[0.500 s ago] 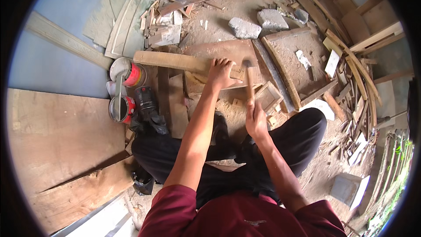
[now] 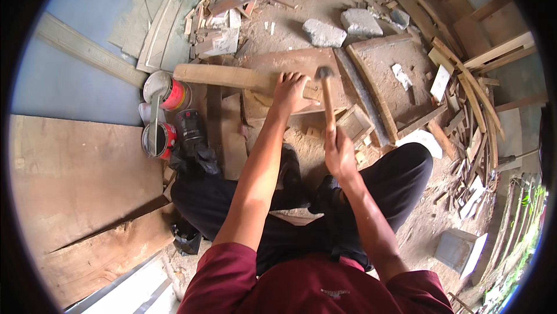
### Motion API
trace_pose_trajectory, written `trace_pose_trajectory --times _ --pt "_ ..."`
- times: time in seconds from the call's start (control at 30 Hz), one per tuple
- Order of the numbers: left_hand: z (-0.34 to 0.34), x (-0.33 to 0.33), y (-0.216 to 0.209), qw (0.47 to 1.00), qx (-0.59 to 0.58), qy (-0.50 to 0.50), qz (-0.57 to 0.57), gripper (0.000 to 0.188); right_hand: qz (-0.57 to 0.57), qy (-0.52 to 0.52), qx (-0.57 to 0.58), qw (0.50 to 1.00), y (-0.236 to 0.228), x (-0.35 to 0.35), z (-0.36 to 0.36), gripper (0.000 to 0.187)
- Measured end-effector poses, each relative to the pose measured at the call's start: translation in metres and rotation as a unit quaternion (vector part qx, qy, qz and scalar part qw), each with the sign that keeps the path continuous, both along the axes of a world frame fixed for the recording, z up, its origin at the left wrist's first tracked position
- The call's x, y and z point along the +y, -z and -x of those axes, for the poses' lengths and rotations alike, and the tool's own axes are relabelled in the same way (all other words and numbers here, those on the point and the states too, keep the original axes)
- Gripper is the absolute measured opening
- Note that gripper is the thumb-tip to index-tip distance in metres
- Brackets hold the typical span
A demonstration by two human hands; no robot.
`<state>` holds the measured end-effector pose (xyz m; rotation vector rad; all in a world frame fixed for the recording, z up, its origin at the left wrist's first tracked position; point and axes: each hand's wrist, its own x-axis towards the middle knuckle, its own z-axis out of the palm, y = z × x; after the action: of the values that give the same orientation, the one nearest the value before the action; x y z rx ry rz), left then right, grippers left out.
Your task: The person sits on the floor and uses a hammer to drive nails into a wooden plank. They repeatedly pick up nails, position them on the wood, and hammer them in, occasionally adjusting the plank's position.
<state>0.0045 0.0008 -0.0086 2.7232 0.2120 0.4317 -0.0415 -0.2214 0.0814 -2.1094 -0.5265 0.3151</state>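
A thick wooden beam (image 2: 226, 76) lies crosswise in front of me, over a flat board (image 2: 319, 58) near the ground. My left hand (image 2: 292, 92) is closed over the beam near its right end, fingers over the far edge and thumb toward the end. In my right hand (image 2: 340, 154) is a hammer (image 2: 328, 99), gripped by its wooden handle. The dark hammer head points away from me, just beyond the beam's right end. From this view I cannot tell whether it touches the wood. Below the beam's end sits a small open wooden box (image 2: 355, 125).
Paint cans (image 2: 169, 92) and a black can (image 2: 190, 125) stand to the left. Two concrete chunks (image 2: 325, 34) lie ahead. Long wood strips (image 2: 464, 82) and scraps pile up at right. A large wooden panel (image 2: 87, 174) fills the left side.
The hammer head, blurred before, is now sharp and has shifted slightly left and away from me. My left hand keeps its place on the beam.
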Motion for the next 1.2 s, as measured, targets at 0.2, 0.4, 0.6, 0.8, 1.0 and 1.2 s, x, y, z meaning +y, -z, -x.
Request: trace_pose_trajectory --times 0.2,0.4,0.6,0.8,1.0,1.2 --pt "0.006 -0.003 -0.004 1.0 0.013 -0.012 -0.013 0.075 -0.132 -0.012 -0.017 0.991 -0.058 0.016 0.008 0.035" --pt "0.004 0.001 -0.002 0.999 -0.034 -0.008 -0.024 0.078 -0.059 0.074 0.054 0.994 0.021 -0.017 -0.004 0.045" --pt "0.003 0.001 0.004 0.999 -0.035 0.007 -0.022 0.079 -0.014 0.063 0.042 0.997 -0.015 -0.026 -0.007 0.047" --pt "0.006 0.035 -0.06 0.995 -0.059 0.071 0.04 0.067 -0.201 0.124 0.27 0.933 0.038 -0.069 0.034 0.045" --pt "0.055 0.114 -0.153 0.928 -0.263 0.001 0.264 0.063 -0.258 0.148 0.306 0.904 0.012 -0.051 0.048 0.049" --pt "0.093 0.113 -0.212 0.87 -0.292 0.073 0.392 0.097 -0.247 0.043 0.296 0.922 0.002 -0.04 0.064 0.049"
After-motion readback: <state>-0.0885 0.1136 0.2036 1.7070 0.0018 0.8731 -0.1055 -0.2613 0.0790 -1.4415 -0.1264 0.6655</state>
